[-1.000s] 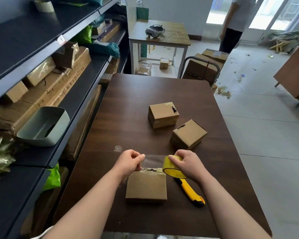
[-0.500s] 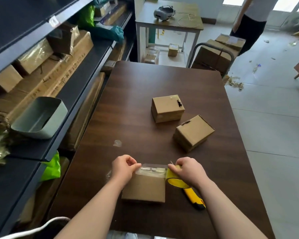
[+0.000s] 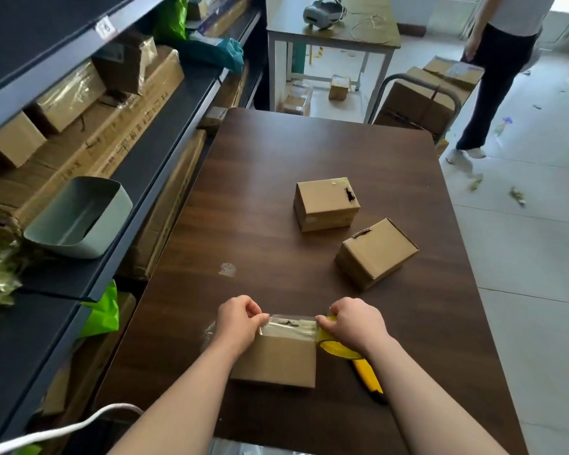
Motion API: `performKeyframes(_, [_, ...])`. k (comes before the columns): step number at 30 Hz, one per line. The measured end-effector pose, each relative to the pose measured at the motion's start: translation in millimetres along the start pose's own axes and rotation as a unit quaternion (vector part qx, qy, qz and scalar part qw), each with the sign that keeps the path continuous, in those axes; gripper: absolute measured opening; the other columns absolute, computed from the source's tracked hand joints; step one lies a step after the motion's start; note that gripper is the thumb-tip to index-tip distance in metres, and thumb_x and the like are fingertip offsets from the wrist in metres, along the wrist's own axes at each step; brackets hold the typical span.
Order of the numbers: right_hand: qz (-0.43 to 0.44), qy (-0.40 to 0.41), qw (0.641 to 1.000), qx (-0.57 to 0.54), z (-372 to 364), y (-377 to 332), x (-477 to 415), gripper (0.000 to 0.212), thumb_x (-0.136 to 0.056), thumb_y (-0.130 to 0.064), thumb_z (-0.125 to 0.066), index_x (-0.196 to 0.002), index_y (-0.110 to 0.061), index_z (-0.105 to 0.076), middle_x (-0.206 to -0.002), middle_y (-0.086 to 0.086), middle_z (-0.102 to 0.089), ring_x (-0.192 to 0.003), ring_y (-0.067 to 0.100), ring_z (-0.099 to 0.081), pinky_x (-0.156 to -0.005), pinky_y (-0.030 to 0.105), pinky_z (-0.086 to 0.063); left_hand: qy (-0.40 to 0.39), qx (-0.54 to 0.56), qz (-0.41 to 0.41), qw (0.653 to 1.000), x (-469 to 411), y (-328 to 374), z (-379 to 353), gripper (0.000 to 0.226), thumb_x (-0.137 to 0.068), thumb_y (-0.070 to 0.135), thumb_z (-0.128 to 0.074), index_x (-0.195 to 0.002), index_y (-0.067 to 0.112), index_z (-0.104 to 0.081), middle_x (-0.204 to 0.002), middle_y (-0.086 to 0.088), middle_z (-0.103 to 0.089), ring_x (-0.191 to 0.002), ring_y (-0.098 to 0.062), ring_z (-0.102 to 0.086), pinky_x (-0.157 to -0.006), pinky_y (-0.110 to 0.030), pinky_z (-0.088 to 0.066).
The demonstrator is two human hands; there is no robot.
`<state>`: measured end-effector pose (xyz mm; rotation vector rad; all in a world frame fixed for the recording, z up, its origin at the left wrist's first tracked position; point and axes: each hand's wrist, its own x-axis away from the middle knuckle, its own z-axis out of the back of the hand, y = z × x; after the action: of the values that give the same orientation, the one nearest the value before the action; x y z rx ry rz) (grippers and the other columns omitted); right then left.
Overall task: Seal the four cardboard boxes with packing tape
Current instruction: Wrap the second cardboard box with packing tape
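Yellow roll (image 3: 335,345) gripped right hand (image 3: 355,323); tape (image 3: 289,327) left hand (image 3: 237,320).

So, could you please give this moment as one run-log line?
step: taping near box | left hand: pinches tape strip | right hand: grips tape roll

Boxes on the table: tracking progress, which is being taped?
The nearest box: left hand and right hand stretch clear tape across its far edge; other two sit untouched.
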<state>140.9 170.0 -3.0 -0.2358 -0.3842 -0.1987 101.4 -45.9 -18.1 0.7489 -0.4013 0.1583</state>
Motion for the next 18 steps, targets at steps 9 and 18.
performKeyframes(9, [0.008, -0.004, 1.000, 0.026, -6.6, -3.0, 2.2, 0.039, -0.089, -0.056, -0.047, -0.096, -0.024, -0.069, -0.095, -0.004, -0.069, -0.090, 0.019, -0.064, -0.064, 0.026, -0.042, -0.006, -0.032, -0.005, 0.999, -2.2, 0.7, -2.6, 0.016, -0.080, 0.025, -0.077, -0.077, 0.014, -0.065, -0.075, 0.001, -0.064, -0.070, -0.012, -0.058, -0.060, -0.024, -0.047])
performKeyframes(18, [-0.009, -0.029, 0.999, 0.039, -14.9, -3.9, 6.4, 0.042, -0.090, -0.057, -0.044, -0.098, -0.022, -0.067, -0.100, -0.003, -0.068, -0.093, 0.020, -0.064, -0.074, 0.031, -0.050, -0.004, -0.074, -0.007, 0.997, -1.4, 4.7, -4.3, 0.015, -0.084, 0.026, -0.072, -0.081, 0.016, -0.063, -0.081, 0.004, -0.061, -0.073, -0.010, -0.055, -0.054, -0.020, -0.038])
